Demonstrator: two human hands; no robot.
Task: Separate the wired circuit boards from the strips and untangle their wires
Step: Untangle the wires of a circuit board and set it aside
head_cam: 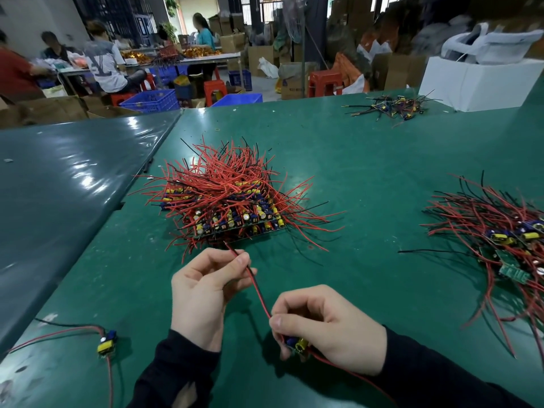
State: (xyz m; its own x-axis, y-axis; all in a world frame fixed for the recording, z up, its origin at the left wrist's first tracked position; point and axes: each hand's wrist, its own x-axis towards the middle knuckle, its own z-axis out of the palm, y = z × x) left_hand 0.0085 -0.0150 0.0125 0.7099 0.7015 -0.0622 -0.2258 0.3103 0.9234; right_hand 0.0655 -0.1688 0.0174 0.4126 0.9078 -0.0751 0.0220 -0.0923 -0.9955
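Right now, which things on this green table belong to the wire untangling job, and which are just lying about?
Job:
small wired circuit board in right hand
its red-and-black wire pair, pinched by left hand
central stack of board strips
right-side pile of boards
lone board at left

Lying about:
white box
far wire scraps

Readable text, from where I sit: one item. Large pale letters, seemingly "LV", on the back of a grey shirt (pixel 103 61) worn by a person seated at the far table. Dark print on a cardboard box (pixel 291 83) on the floor: too blurred to read. Nothing legible on my boards.
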